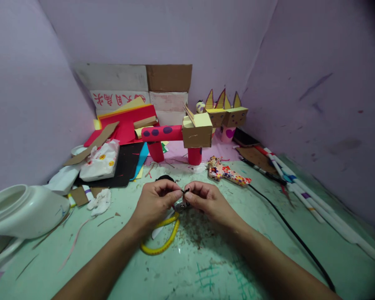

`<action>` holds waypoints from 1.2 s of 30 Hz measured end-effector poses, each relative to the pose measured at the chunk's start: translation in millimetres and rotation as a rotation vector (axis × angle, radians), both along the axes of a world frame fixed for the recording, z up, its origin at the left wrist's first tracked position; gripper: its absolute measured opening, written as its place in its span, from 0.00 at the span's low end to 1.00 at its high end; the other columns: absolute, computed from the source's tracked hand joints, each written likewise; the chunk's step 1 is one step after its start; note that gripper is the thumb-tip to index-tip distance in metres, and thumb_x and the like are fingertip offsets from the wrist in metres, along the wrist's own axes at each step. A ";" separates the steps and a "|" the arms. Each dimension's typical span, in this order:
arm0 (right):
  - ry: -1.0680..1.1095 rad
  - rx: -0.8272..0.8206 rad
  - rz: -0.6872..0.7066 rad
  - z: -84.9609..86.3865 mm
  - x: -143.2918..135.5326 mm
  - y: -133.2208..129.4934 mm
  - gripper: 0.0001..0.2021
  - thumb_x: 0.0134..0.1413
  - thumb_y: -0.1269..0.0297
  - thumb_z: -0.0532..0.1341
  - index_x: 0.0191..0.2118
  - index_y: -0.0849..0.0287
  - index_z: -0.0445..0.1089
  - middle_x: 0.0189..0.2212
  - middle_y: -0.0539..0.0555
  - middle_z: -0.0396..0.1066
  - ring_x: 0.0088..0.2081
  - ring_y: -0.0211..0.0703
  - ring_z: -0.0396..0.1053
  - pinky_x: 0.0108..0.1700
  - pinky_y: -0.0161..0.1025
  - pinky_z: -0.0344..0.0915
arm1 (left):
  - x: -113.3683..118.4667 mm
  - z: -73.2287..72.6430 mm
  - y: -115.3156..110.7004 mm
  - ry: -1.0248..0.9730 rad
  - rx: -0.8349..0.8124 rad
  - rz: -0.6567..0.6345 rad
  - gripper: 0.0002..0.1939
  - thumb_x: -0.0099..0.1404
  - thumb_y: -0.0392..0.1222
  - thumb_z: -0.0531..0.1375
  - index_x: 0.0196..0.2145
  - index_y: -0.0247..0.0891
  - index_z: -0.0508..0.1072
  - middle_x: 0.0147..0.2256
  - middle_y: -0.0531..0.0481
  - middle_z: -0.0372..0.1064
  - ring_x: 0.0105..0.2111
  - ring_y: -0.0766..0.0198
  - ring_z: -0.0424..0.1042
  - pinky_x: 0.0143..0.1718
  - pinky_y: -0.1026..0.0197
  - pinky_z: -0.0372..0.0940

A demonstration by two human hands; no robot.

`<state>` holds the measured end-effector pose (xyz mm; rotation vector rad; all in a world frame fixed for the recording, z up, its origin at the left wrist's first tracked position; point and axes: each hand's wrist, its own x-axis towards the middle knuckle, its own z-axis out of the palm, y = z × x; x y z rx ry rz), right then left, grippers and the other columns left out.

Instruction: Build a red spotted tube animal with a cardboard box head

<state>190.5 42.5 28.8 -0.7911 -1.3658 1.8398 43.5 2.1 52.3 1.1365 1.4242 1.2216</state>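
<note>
While both hands are meeting over the middle of the green surface [225, 266], the left hand [154, 203] and the right hand [206, 199] are each pinching, fingertips closed, a tiny black piece [185, 191] between them. Yellow-handled scissors [165, 233] are lying just beneath, and a red cardboard animal [175, 137] is standing toward the far edge.

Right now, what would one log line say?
left hand + right hand: pinch small black piece | scissors: beneath | cardboard animal: behind
</note>
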 end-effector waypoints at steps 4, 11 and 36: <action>0.005 0.002 -0.004 -1.4 0.0 0.0 0.13 0.39 0.57 0.67 0.28 0.60 0.67 0.22 0.46 0.63 0.23 0.32 0.57 0.27 0.33 0.53 | 0.5 1.7 -0.7 -0.039 -0.048 0.005 0.07 0.45 0.41 0.64 0.22 0.34 0.73 0.15 0.57 0.63 0.14 0.74 0.54 0.15 0.69 0.49; -0.046 0.054 -0.022 -0.5 -0.3 0.3 0.11 0.39 0.60 0.66 0.27 0.60 0.67 0.23 0.48 0.65 0.25 0.34 0.61 0.30 0.35 0.56 | 1.7 2.1 -1.2 -0.118 -0.093 -0.006 0.08 0.43 0.40 0.65 0.20 0.33 0.71 0.13 0.58 0.61 0.13 0.76 0.53 0.14 0.70 0.47; 0.004 -0.027 -0.007 -2.7 -2.6 -0.7 0.13 0.34 0.58 0.70 0.25 0.61 0.72 0.22 0.49 0.68 0.25 0.35 0.63 0.31 0.35 0.58 | 0.4 -8.4 1.4 -0.464 -0.206 -0.184 0.22 0.38 0.46 0.72 0.20 0.36 0.62 0.10 0.62 0.56 0.09 0.79 0.46 0.11 0.71 0.39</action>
